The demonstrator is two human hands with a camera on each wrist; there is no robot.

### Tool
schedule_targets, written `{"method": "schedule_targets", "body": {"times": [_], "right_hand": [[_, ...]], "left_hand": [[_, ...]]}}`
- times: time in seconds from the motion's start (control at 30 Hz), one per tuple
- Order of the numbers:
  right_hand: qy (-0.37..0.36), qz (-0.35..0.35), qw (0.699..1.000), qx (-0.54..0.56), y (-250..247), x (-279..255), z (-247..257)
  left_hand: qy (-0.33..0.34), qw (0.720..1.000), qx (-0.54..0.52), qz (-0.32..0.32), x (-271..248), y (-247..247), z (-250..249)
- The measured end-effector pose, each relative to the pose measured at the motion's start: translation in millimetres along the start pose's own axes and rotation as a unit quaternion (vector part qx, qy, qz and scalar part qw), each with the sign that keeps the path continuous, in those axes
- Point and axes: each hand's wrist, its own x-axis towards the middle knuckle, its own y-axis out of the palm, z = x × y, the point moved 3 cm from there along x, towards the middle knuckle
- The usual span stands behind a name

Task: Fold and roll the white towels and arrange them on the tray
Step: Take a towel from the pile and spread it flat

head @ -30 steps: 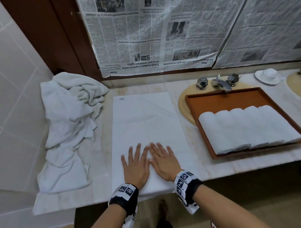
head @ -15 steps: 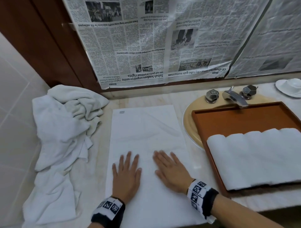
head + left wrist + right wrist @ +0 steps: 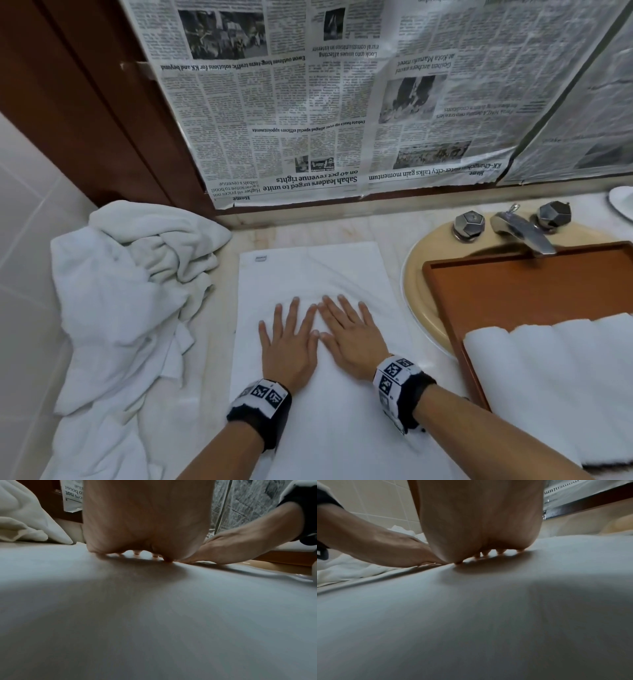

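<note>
A folded white towel lies flat as a long strip on the marble counter, a small label at its far left corner. My left hand and right hand press on its middle side by side, palms down, fingers straight and spread, index fingers nearly touching. The left wrist view shows the left hand flat on the towel; the right wrist view shows the right hand flat on the same towel. A brown wooden tray to the right holds several rolled white towels along its near side.
A heap of crumpled white towels fills the counter's left end against the tiled wall. The tray rests over a beige sink with a chrome faucet behind it. Newspaper covers the wall behind. A white dish sits far right.
Both hands slid farther up the towel, away from me. They spread apart half a second ago and have come back together.
</note>
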Motion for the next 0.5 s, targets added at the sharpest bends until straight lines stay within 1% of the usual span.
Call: {"method": "schedule_targets", "body": {"times": [0.13, 0.27, 0.4, 0.5], "right_hand": [[0.016, -0.016, 1.000, -0.002, -16.5, 32.1, -9.3], [0.031, -0.015, 0.999, -0.005, -25.6, 59.9, -22.4], [0.058, -0.018, 0.998, 0.011, -32.3, 77.6, -49.8], [0.081, -0.016, 0.997, 0.007, -39.5, 83.5, -74.6]], "left_hand": [[-0.003, 1.000, 0.011, 0.018, 31.6, -9.7, 2.7], [-0.022, 1.000, 0.008, 0.018, 65.2, -20.5, 11.5], [-0.051, 0.999, -0.003, 0.006, 92.7, -30.2, 35.5], [-0.076, 0.997, -0.010, -0.003, 103.6, -38.4, 59.5]]}}
